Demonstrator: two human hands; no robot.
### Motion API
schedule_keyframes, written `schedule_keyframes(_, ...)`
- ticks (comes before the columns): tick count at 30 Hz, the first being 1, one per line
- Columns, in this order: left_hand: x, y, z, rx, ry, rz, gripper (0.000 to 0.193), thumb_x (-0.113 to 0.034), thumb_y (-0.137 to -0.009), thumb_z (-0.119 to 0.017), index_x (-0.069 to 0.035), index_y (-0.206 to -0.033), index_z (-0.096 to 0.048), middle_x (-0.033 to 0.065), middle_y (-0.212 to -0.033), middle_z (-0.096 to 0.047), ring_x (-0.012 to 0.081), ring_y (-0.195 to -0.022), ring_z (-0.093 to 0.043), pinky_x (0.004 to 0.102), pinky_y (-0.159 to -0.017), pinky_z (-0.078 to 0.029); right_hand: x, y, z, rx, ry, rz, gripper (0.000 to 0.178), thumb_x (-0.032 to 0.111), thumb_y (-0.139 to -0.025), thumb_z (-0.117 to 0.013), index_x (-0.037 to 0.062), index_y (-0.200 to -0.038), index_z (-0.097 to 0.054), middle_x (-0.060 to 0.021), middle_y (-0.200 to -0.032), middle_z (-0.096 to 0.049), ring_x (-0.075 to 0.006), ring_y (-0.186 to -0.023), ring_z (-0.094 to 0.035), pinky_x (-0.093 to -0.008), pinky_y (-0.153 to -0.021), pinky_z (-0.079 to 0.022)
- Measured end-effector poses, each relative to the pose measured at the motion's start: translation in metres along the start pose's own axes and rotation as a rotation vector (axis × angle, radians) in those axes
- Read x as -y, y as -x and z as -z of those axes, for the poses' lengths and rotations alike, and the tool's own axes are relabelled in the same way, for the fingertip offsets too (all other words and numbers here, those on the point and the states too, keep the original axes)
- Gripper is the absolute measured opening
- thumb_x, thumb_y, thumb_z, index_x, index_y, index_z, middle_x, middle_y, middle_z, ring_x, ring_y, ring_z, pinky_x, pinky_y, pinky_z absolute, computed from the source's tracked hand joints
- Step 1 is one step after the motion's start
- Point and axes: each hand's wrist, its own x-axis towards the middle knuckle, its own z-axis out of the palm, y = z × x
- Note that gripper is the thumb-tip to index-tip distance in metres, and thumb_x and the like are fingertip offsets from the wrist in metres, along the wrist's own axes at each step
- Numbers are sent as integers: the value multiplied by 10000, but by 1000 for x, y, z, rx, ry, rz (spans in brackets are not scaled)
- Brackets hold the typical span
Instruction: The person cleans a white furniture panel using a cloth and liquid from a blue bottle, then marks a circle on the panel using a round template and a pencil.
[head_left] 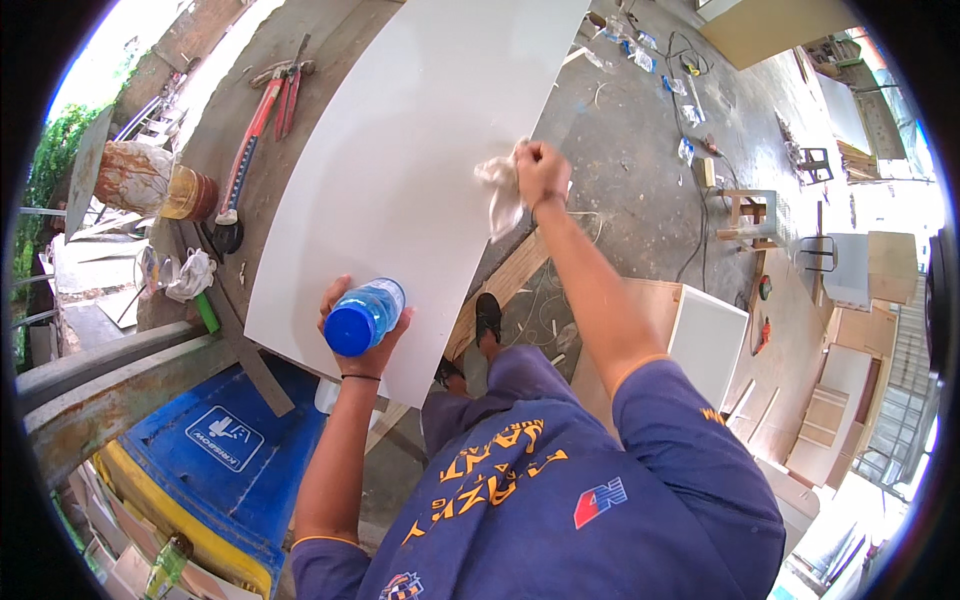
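A long, smooth white panel (pixel 400 150) lies in front of me. My left hand (pixel 375 350) is wrapped round a clear blue plastic bottle (pixel 383 297) with a blue cap, held over the panel's near end. At the panel's right edge, my right hand (pixel 545 173) is closed on a crumpled whitish cloth (pixel 503 190). Part of the cloth hangs down along that edge. The bottle's cap points toward me and looks closed.
Left of the panel lie a red-handled hammer (pixel 265 110) and pliers (pixel 288 100). A blue and yellow bin (pixel 230 430) stands at the lower left. A white cabinet box (pixel 710 340) is right of my legs. Cables (pixel 700 225) and plastic scraps litter the floor; a stool (pixel 750 220) stands farther right.
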Motion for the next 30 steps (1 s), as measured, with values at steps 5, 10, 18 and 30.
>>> schedule_keyframes(5,-1,-2,-3,-11,-98,-60,946,-412,-513,-890,-76,-1252,-404,72,-1247,-467,253,-1158,-469,342,-1001,-348,-11,5,-6,-34,-22,82,196,239,-812,-633,54,-747,-642,-167,-769,-661,-343,-734,-647,-411,-669,-501)
schedule_keyframes(10,0,-1,-1,-14,43,-33,955,-371,-549,-884,-36,-1289,-381,106,-1236,-463,267,-1159,-462,369,-983,-400,-4,26,-2,24,-124,66,190,229,-832,-613,57,-756,-642,-179,-785,-654,-343,-756,-650,-414,-687,-505)
schedule_keyframes(18,-3,0,3,44,54,17,966,-439,-601,-845,-5,-1324,-372,143,-1269,-442,302,-1189,-440,401,-1032,-348,-13,42,7,196,-163,68,215,252,-834,-626,44,-785,-646,-172,-773,-663,-339,-732,-653,-405,-665,-503)
schedule_keyframes(30,4,2,-2,-5,3,-45,942,-389,-607,-850,-13,-1315,-356,136,-1260,-447,280,-1200,-451,382,-1045,-364,-13,25,10,271,-137,171,142,145,-846,-613,34,-757,-612,-137,-696,-657,-259,-622,-639,-338,-627,-504)
